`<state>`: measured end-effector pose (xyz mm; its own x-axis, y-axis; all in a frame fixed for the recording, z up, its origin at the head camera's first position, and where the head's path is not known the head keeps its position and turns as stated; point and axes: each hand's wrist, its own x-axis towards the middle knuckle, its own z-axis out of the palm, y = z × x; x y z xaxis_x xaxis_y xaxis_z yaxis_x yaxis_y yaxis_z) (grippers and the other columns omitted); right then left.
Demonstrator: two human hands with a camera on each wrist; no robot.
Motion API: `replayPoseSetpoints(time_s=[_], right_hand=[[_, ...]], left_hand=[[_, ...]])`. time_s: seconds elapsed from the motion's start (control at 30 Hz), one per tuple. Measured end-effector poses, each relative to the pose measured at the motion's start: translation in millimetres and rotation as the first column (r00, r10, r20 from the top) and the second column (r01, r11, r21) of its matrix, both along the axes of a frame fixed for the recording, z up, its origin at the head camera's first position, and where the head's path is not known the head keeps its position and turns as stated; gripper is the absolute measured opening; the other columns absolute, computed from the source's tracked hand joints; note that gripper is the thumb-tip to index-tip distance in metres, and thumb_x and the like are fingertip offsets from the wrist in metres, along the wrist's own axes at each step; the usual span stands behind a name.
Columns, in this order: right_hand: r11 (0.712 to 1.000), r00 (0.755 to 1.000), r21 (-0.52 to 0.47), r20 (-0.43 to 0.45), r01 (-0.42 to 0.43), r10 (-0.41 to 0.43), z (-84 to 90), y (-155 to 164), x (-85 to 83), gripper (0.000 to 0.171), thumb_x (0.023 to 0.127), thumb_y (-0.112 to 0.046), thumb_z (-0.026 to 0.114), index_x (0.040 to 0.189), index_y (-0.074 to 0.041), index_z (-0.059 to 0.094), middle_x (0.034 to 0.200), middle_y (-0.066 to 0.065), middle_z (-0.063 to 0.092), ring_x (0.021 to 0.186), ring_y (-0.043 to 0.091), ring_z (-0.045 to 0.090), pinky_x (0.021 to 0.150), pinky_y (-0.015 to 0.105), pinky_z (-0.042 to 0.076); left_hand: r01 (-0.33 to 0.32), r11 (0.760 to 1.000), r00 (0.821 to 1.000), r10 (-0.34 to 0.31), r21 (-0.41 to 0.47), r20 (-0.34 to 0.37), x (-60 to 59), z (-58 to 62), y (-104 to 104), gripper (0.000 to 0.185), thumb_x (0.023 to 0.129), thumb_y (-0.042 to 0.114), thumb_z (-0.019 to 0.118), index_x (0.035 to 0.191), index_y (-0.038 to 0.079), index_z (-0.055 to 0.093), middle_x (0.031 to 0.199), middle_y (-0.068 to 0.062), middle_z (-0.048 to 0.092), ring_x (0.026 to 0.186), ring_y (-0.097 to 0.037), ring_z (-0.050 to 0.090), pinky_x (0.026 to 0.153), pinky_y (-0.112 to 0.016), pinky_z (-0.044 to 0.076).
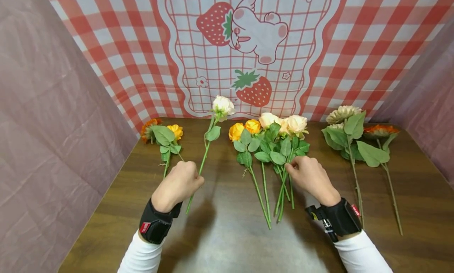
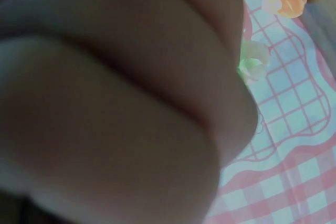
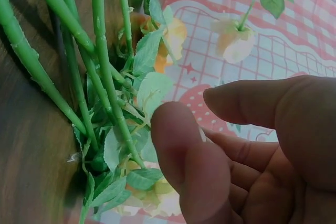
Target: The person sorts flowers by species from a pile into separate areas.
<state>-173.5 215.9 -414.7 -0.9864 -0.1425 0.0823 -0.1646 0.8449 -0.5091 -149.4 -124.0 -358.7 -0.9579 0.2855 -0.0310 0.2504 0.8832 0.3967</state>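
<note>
My left hand [image 1: 180, 183] grips the green stem of a white rose [image 1: 222, 106], which stands tilted up off the table with its bloom pointing away. The left wrist view is mostly filled by that hand, so the grip itself is hidden there. My right hand [image 1: 310, 176] hovers beside the crossed stems of a bunch of peach roses [image 1: 296, 124] lying on the table. In the right wrist view a gap shows between its thumb and bent index finger, with no stem between them. The bunch's green stems [image 3: 100, 40] lie just past the fingertips.
Two orange-yellow roses [image 1: 236, 131] lie left of the peach bunch. At the table's left lie an orange flower [image 1: 150, 130] and a yellow rose [image 1: 175, 131]. Cream flowers [image 1: 343, 114] and another orange flower [image 1: 380, 130] lie at the right. A checked cloth [image 1: 127, 40] hangs behind the wooden table [image 1: 234, 245].
</note>
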Motion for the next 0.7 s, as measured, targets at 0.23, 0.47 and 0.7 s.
replayPoseSetpoints(time_s=[0.23,0.47,0.7], right_hand=[[1.000,1.000,0.006,-0.015,-0.002,0.002,1.6,-0.7,0.9,0.025,0.098,-0.020,0.058,0.078,-0.008,0.065,0.057,0.000,0.043,0.050,0.016,0.041,0.051,0.031,0.031],[1.000,1.000,0.006,-0.026,0.005,-0.005,-0.1,0.3,1.0,0.024,0.098,-0.020,0.059,0.078,-0.008,0.065,0.057,0.001,0.046,0.051,0.016,0.042,0.051,0.031,0.032],[1.000,0.999,0.016,-0.038,0.005,-0.004,-0.6,-1.4,1.8,0.026,0.097,-0.020,0.059,0.073,-0.010,0.063,0.057,0.000,0.045,0.050,0.016,0.043,0.050,0.031,0.033]], left_hand=[[-0.005,1.000,1.000,0.004,0.020,0.011,4.2,4.5,-0.6,0.044,0.080,0.002,0.056,0.048,0.017,0.030,0.052,0.011,0.017,0.043,-0.006,0.023,0.045,-0.023,0.025],[0.000,1.000,1.000,0.000,0.019,0.006,4.9,3.1,0.4,0.045,0.081,0.003,0.057,0.048,0.018,0.030,0.051,0.011,0.017,0.042,-0.005,0.022,0.045,-0.023,0.025],[0.009,1.000,1.000,-0.009,0.016,-0.021,3.8,1.7,0.6,0.044,0.079,0.003,0.056,0.048,0.018,0.029,0.052,0.011,0.016,0.044,-0.005,0.022,0.046,-0.023,0.025]])
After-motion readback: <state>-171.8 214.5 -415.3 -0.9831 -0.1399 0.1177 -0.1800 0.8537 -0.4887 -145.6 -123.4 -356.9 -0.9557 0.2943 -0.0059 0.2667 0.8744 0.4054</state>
